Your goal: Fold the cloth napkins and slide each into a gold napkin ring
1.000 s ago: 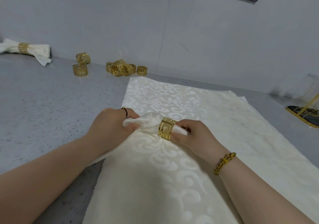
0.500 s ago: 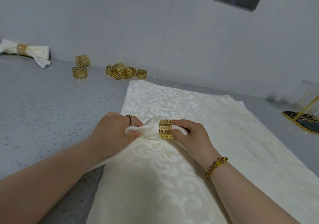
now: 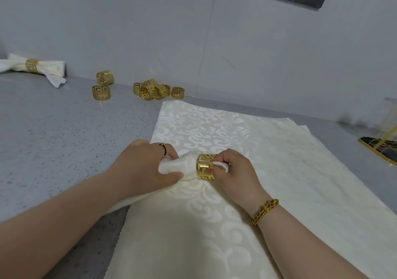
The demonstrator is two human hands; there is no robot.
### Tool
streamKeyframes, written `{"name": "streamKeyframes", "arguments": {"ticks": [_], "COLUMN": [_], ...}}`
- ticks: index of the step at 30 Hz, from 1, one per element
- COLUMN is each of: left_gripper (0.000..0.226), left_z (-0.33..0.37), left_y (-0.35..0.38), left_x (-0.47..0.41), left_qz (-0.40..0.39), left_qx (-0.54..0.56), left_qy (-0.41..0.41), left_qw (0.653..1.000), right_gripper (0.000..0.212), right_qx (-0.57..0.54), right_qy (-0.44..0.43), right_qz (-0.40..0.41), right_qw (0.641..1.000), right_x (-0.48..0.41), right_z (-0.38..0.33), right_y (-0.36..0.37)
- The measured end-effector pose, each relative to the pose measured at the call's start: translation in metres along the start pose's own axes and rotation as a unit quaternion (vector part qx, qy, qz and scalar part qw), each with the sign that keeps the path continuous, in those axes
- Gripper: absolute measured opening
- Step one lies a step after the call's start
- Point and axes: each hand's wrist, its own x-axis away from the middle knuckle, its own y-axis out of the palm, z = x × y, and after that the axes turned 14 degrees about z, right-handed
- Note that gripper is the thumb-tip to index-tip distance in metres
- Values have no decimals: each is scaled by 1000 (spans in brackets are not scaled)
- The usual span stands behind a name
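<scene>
My left hand [image 3: 146, 167] was curled tight around the rolled napkin [image 3: 182, 166]. My right hand [image 3: 234, 171] pinched that napkin's tip where it poked out of the gold ring [image 3: 205, 166], which sat around the cloth between my two hands. Beneath both hands lay the stack of flat napkins [image 3: 236, 128]. Spare rings [image 3: 152, 89] sat well beyond my left hand by the wall, and a finished napkin [image 3: 49, 67] lay farther left.

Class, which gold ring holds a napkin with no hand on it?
The leftmost ring around the finished napkin. Left hand grips the middle napkin, right hand the middle ring; loose rings are empty.
</scene>
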Motion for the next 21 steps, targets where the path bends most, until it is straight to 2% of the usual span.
{"name": "streamKeyframes", "arguments": {"ticks": [3, 6, 9, 10, 12, 14, 16, 18, 21], "left_gripper": [75, 64, 95, 100, 91, 59, 29, 22, 23], "left_z": [5, 5, 13, 19, 33, 40, 40, 36, 35], "left_y": [2, 4, -2, -3, 2, 15, 22, 27, 30], "left_x": [-3, -5, -10, -12, -18, -23, -23, -22, -18], "left_qz": [-14, -42, -41, -45, -84, -89, -67, -53, -20], "left_qx": [-45, -56, -31, -1, 48, 75, 99, 102, 93], "left_qy": [26, 33, 48, 55, 86, 119, 100, 85, 71], "left_qw": [999, 997, 998, 997, 992, 986, 988, 990, 993], "right_gripper": [13, 14, 7, 14, 38, 42, 49, 56, 50], "right_qx": [10, 4, 5, 6, 9, 13, 14, 14, 9], "right_qy": [-13, -27, -36, -40, -48, -50, -56, -58, -75], "right_qz": [1, 0, 4, 11, 26, 34, 40, 41, 58], "right_qw": [1000, 1000, 999, 999, 998, 998, 998, 997, 995], "right_x": [0, 1, 1, 1, 1, 2, 2, 1, 2], "right_z": [1, 0, -1, -1, 0, -1, 0, 1, 3], "right_y": [1, 0, 1, 1, 3, 3, 4, 4, 6]}}
